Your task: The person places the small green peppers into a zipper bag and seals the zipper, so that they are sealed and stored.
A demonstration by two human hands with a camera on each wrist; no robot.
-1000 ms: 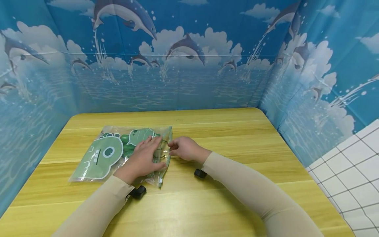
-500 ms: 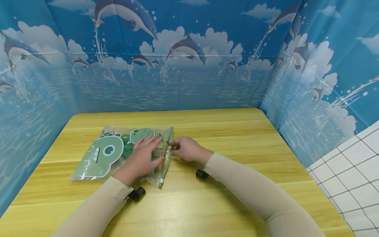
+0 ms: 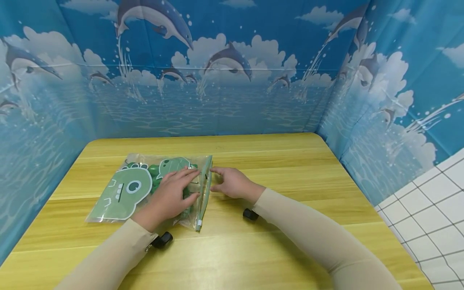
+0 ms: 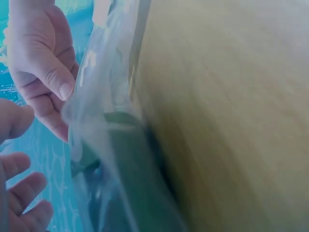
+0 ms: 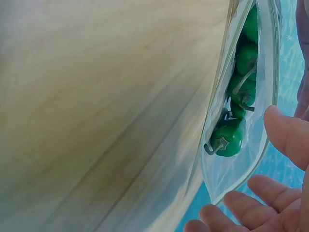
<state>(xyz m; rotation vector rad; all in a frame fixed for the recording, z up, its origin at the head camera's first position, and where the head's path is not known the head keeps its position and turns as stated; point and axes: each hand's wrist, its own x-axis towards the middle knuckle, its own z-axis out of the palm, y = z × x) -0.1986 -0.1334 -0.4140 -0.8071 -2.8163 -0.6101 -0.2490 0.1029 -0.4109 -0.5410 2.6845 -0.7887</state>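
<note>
A clear slider zip bag (image 3: 123, 193) printed with green cartoon monsters lies flat on the left half of the table. Its mouth faces right, and the right wrist view shows it gaping. Inside are several glossy green, pepper-like pieces (image 5: 228, 137) with curved stems. My left hand (image 3: 169, 197) rests on top of the bag near the mouth, fingers extended. At the mouth's edge, my right hand (image 3: 232, 183) has thumb and fingers spread apart, pinching nothing; whether its fingertips touch the rim I cannot tell. A white slider (image 3: 199, 222) sits at the zip's near end.
The yellow wood-grain table (image 3: 290, 241) carries the bag. Blue dolphin-print curtains (image 3: 232, 100) stand along its back and sides. White tiles (image 3: 431, 209) show at the far right. A black wrist camera (image 3: 162, 240) is strapped under my left sleeve.
My right fingers have loosened from the bag's edge, spread, and drawn slightly right. My left hand has slid slightly left on the bag. The zip edges now show as two separate strips.
</note>
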